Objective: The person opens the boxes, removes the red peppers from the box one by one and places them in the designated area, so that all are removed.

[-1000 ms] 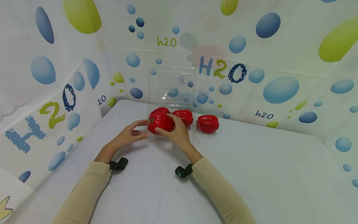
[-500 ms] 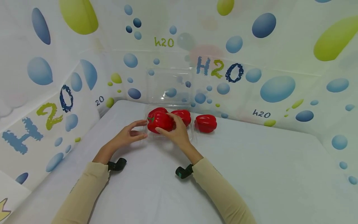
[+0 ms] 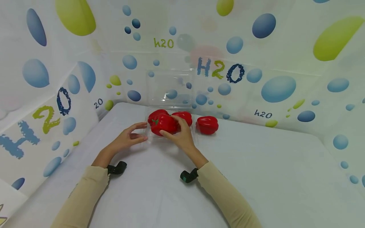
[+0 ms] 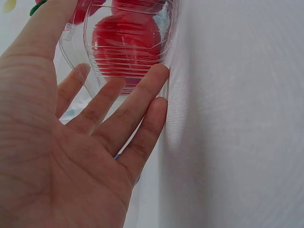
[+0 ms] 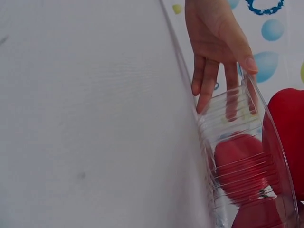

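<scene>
In the head view my right hand [image 3: 183,134] grips a red bell pepper [image 3: 163,125] with a green stem, thumb at its near side and fingers over its right. It is held over the front of a clear hinged plastic container [image 3: 170,84], overlapping a red pepper [image 3: 155,114] at back left and another [image 3: 183,117] at back right. My left hand [image 3: 129,137] is at the container's left side; in the left wrist view its fingers [image 4: 130,109] stretch along the ribbed clear wall. The right wrist view shows the left thumb at the container's rim [image 5: 259,88].
A further red pepper [image 3: 207,125] lies on the white cloth [image 3: 242,164] just right of the container. The container's lid stands upright behind it, close to the patterned backdrop [image 3: 233,95]. Another patterned sheet [image 3: 42,123] borders the left side.
The held pepper has shifted slightly right relative to the peppers in the container, still in my right hand. My left hand stays by the container. The head view has turned a little right.
</scene>
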